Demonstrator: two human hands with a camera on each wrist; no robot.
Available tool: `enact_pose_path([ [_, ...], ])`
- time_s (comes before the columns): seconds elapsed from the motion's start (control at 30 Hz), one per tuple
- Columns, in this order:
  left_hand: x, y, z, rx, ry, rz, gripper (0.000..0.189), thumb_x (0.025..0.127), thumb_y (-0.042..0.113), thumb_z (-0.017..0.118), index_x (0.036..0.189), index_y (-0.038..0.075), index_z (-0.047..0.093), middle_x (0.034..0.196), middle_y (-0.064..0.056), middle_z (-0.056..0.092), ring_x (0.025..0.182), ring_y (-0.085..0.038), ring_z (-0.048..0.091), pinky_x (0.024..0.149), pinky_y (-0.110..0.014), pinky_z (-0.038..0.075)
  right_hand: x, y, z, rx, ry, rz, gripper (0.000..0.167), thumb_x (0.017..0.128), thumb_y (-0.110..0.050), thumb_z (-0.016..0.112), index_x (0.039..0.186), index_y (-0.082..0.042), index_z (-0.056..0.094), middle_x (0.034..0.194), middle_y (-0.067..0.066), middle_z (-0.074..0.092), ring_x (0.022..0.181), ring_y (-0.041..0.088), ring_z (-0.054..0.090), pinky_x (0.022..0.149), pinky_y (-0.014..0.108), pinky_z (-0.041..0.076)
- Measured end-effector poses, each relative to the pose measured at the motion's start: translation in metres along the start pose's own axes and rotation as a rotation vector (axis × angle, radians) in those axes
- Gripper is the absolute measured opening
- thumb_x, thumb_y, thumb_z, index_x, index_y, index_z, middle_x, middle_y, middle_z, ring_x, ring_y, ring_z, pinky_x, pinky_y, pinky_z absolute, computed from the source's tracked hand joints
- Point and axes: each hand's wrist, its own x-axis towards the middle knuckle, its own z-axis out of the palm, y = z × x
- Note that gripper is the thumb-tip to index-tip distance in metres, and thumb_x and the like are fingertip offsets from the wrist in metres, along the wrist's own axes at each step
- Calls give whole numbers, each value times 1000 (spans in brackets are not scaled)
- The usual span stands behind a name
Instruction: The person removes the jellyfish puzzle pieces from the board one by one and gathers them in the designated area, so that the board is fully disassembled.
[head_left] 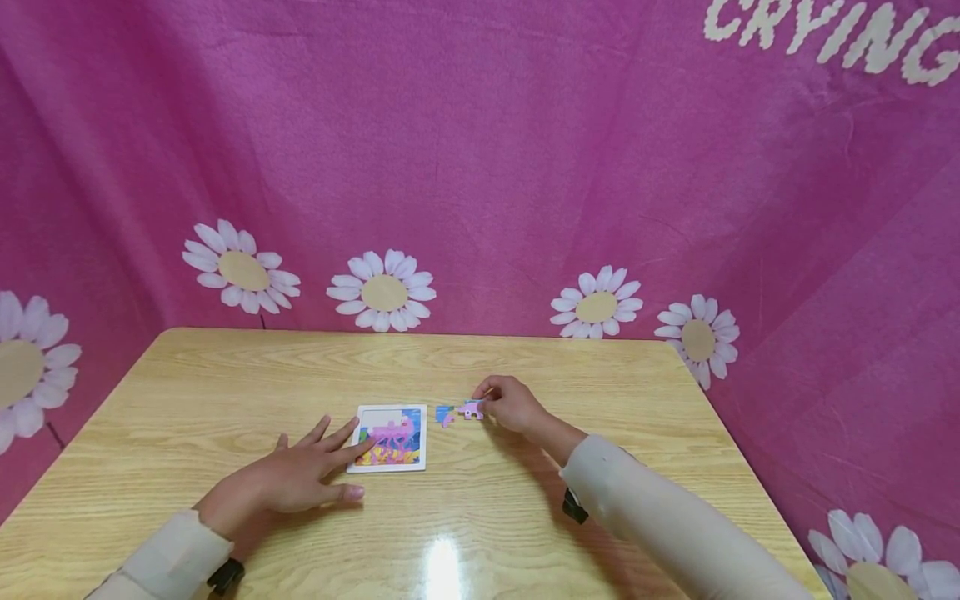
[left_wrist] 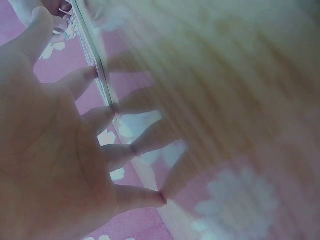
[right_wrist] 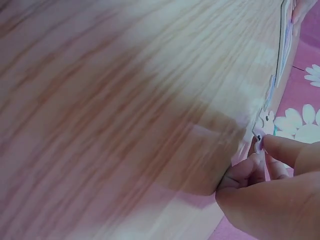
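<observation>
A square jigsaw puzzle in a white frame (head_left: 386,468) lies on the table, showing a pink figure over blue and yellow. Its upper left part is a bare pale patch. My left hand (head_left: 300,471) is spread with straight fingers at the frame's left side, some fingertips resting on it; the left wrist view shows the palm (left_wrist: 50,150) and the frame edge-on. To the right of the frame, my right hand (head_left: 513,407) pinches a pink puzzle piece (head_left: 471,410) between thumb and fingers. Beside that piece lies a blue and pink puzzle piece (head_left: 446,415).
The wooden table (head_left: 600,375) reaches back to a pink cloth (head_left: 480,167) printed with white daisies and letters. A black strap part (head_left: 575,506) shows under the right sleeve, another (head_left: 225,575) by the left. Light glares off the table's front.
</observation>
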Motion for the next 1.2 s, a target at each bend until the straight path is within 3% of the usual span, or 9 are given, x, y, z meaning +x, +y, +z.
enact_pose_path([
  [0.2, 0, -1, 0, -5, -8, 1, 80, 93, 69, 59, 161, 32, 38, 173, -5, 17, 156, -50, 4, 102, -89, 1, 0, 6, 2, -27, 17, -12, 9, 93, 5, 68, 97, -2, 72, 84, 6, 64, 76, 13, 53, 64, 24, 43],
  [0.53, 0, 0, 0, -8, -10, 2, 80, 93, 69, 59, 161, 32, 38, 173, -5, 18, 156, -50, 4, 102, -89, 1, -2, 12, 7, -108, 54, -17, 13, 94, 2, 66, 98, -8, 72, 88, 2, 64, 85, 16, 55, 80, 32, 46],
  [0.97, 1, 1, 0, 5, -3, 2, 80, 93, 69, 59, 161, 33, 38, 173, -4, 18, 156, -50, 6, 102, -89, 3, -5, 15, 10, -145, 60, -45, 10, 95, 1, 66, 98, -7, 72, 90, 3, 65, 87, 17, 55, 85, 35, 47],
  [1.2, 2, -1, -2, 31, 18, 4, 78, 92, 70, 59, 159, 34, 40, 172, -4, 22, 155, -51, 12, 102, -89, 10, -5, 12, 9, -140, 57, -59, 9, 96, 1, 66, 98, -6, 71, 91, 2, 68, 87, 17, 57, 87, 36, 49],
])
